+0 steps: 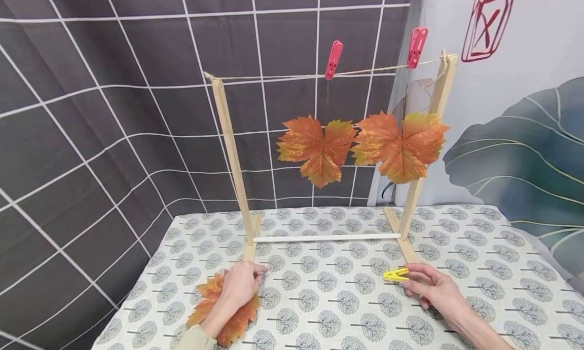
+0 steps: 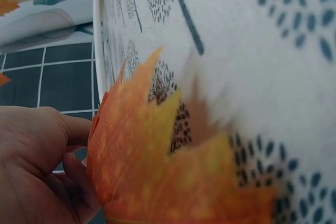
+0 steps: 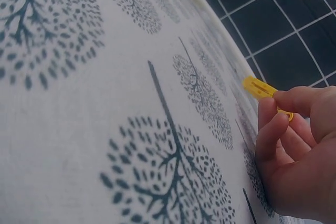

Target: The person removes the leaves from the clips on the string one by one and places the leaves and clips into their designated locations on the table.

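In the head view my left hand point(image 1: 239, 285) pinches an orange maple leaf point(image 1: 245, 317) near its stem, low over the front left of the table; the hand covers part of the leaf. The left wrist view has the leaf point(image 2: 142, 156) beside the curled fingers; the stem itself is hidden. At the front right, my right hand point(image 1: 431, 287) pinches a yellow clothespin point(image 1: 395, 274) between thumb and fingers, its free end pointing left. That clothespin point(image 3: 260, 88) also shows in the right wrist view, just above the tablecloth.
A wooden frame with a left post point(image 1: 233, 152) and right post point(image 1: 412, 203) carries a string point(image 1: 283, 77). Two red clothespins, left point(image 1: 334, 60) and right point(image 1: 417, 47), hold two hanging leaves, left point(image 1: 319, 150) and right point(image 1: 397, 145). A white rod point(image 1: 326, 238) joins the posts low down.
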Demonstrator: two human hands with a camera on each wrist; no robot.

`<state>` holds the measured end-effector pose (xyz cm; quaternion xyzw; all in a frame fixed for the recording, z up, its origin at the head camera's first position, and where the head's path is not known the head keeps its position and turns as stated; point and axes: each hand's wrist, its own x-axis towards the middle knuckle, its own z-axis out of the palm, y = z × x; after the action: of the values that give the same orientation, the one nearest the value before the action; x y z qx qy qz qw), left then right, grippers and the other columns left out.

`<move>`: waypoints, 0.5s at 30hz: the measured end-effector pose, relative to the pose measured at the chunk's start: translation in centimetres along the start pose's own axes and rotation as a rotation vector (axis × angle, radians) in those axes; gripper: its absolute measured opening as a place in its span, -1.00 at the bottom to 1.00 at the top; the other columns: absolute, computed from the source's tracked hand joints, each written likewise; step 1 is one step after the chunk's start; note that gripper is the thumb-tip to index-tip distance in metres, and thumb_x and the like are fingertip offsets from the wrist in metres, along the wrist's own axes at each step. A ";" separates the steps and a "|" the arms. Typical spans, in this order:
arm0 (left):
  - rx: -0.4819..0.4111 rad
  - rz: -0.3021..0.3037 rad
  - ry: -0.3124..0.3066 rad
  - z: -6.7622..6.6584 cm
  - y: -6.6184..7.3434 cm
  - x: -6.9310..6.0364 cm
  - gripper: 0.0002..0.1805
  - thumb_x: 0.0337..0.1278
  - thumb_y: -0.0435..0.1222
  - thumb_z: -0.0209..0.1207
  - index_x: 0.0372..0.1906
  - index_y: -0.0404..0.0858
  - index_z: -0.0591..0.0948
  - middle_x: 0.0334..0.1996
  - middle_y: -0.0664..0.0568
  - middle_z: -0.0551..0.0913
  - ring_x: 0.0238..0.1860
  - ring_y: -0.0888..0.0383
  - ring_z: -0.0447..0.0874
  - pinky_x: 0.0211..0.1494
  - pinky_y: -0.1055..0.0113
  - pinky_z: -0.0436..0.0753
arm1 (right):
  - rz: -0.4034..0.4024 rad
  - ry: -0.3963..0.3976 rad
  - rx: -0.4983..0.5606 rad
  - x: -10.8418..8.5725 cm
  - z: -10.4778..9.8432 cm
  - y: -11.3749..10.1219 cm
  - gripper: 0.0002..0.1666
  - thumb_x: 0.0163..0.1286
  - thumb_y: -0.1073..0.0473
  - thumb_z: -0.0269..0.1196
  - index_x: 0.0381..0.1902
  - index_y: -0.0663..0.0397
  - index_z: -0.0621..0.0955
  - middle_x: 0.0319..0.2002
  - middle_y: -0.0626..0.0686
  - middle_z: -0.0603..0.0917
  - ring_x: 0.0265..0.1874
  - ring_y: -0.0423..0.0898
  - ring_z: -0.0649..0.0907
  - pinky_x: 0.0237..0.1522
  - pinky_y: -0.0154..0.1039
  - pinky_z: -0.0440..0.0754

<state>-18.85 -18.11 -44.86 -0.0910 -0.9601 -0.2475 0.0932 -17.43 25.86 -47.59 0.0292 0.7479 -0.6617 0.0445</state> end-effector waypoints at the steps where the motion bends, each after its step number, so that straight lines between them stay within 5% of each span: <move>1: 0.005 0.006 0.001 0.1 -0.1 0.0 -0.75 -0.03 -0.52 0.33 -0.23 -0.21 0.81 -0.32 -0.14 0.77 -0.78 0.33 0.28 -0.78 0.44 0.32 | -0.001 0.001 -0.008 0.0 0.0 0.0 -0.40 0.24 0.34 0.38 0.22 0.33 0.47 -0.16 -0.09 0.75 -0.55 -0.15 0.59 -0.64 -0.36 0.49; 15: 0.002 0.042 0.019 0.7 -0.3 -0.3 -0.74 -0.10 -0.54 0.34 -0.30 -0.18 0.82 -0.33 -0.10 0.78 -0.73 0.32 0.31 -0.75 0.42 0.34 | 0.037 -0.015 -0.119 -0.1 0.2 0.2 -0.29 0.24 0.28 0.41 0.29 0.39 0.41 0.03 0.18 0.67 -0.52 -0.10 0.65 -0.69 -0.33 0.49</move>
<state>-18.68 -18.05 -45.68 -0.1086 -0.9574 -0.2451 0.1074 -17.33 25.73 -47.84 0.0355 0.7850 -0.6151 0.0640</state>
